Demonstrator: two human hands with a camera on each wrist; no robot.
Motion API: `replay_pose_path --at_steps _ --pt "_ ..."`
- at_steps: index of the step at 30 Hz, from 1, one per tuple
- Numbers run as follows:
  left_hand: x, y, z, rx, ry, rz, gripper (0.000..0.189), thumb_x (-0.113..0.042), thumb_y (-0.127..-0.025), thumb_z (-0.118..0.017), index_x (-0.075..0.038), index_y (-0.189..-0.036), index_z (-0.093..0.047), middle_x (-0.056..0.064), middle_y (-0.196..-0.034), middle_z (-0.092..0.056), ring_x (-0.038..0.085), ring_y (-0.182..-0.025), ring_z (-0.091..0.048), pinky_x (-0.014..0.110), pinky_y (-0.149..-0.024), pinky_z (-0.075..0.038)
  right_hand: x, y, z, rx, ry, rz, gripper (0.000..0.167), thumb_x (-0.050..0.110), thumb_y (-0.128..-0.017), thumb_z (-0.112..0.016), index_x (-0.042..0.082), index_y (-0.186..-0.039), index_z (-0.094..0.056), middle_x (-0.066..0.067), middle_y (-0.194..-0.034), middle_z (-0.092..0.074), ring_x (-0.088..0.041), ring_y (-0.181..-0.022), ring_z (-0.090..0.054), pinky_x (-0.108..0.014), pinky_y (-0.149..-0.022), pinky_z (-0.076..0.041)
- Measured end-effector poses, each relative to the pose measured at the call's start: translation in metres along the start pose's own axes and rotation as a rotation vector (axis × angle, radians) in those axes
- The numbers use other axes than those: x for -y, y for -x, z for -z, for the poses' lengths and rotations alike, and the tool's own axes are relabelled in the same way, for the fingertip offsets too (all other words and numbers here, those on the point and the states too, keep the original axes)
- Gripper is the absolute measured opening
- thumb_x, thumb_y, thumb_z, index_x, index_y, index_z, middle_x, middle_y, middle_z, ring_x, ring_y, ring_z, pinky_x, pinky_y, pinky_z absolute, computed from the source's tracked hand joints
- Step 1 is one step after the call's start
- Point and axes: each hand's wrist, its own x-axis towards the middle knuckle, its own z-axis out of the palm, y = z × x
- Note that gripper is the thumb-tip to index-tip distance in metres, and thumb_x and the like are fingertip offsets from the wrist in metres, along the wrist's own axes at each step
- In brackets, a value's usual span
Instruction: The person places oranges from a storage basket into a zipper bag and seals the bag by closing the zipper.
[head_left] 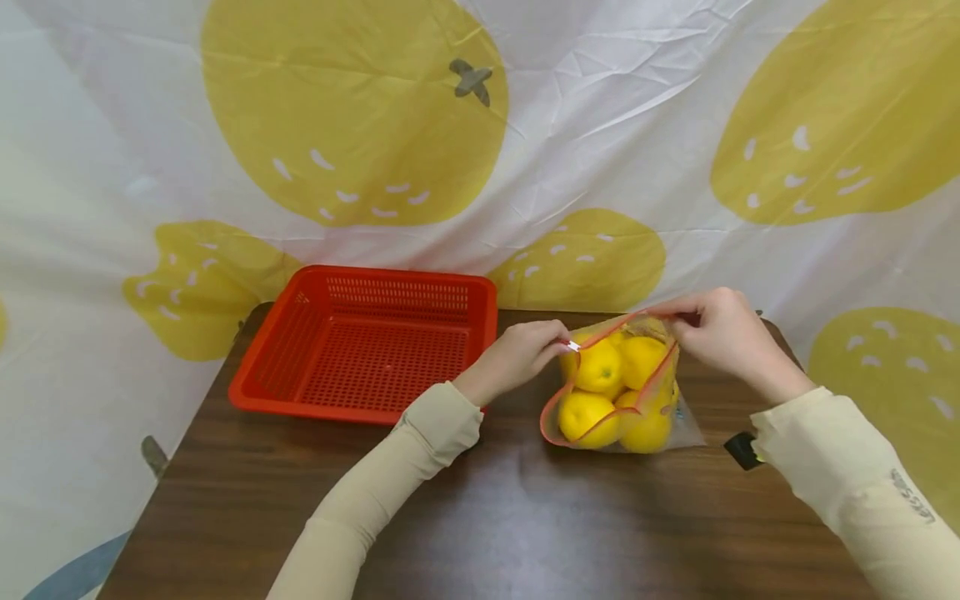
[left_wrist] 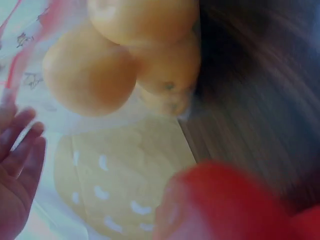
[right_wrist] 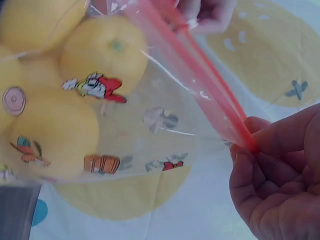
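A clear zip bag (head_left: 686, 435) with a red edge stands on the table, its mouth gaping toward me. Several yellow-orange citrus fruits (head_left: 598, 367) fill it. My left hand (head_left: 517, 357) pinches the small white slider (head_left: 573, 346) at the left end of the red zip. At the opposite end, my right hand (head_left: 723, 333) holds the bag's top corner, thumb and fingers pinching the red strip (right_wrist: 235, 127) in the right wrist view. Small cartoon prints (right_wrist: 100, 90) cover the bag's side. Blurred fruits (left_wrist: 90, 75) show beside the left fingers in the left wrist view.
A red perforated plastic basket (head_left: 360, 412) with nothing in it stands left of the bag, close to my left forearm. Behind the wooden table (head_left: 525, 533) hangs a fruit-print cloth (head_left: 600, 125). A small black object (head_left: 742, 450) shows by my right cuff.
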Motion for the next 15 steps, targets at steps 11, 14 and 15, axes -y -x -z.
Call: replay_pose_path --at_steps 11,14,15 --pt "-0.034 0.009 0.004 -0.429 0.390 0.147 0.009 -0.010 -0.082 -0.065 -0.002 -0.086 -0.063 0.008 -0.081 -0.068 0.008 -0.060 -0.053 0.016 -0.056 -0.044 -0.022 0.010 -0.004 -0.125 -0.045 0.230 0.024 -0.007 -0.080 -0.052 0.005 -0.089 -0.071 -0.013 -0.109 -0.062 -0.006 -0.078 -0.052 -0.011 -0.061 -0.037" --pt "-0.042 0.007 0.005 -0.489 0.494 0.223 0.012 -0.010 -0.083 -0.064 0.001 -0.087 -0.062 0.012 -0.082 -0.068 0.013 -0.063 -0.060 0.018 -0.059 -0.048 -0.034 0.024 -0.011 -0.067 -0.054 0.301 0.018 -0.002 -0.080 -0.060 0.007 -0.092 -0.070 -0.016 -0.127 -0.048 -0.022 -0.104 -0.048 -0.017 -0.075 -0.038" --pt "-0.044 0.007 0.006 -0.504 0.529 0.254 0.013 -0.009 -0.083 -0.063 0.003 -0.088 -0.062 0.014 -0.082 -0.068 0.016 -0.066 -0.062 0.019 -0.061 -0.050 -0.039 0.030 -0.015 -0.049 -0.058 0.327 0.016 0.001 -0.080 -0.063 0.008 -0.093 -0.070 -0.018 -0.130 -0.044 -0.028 -0.109 -0.044 -0.024 -0.078 -0.038"
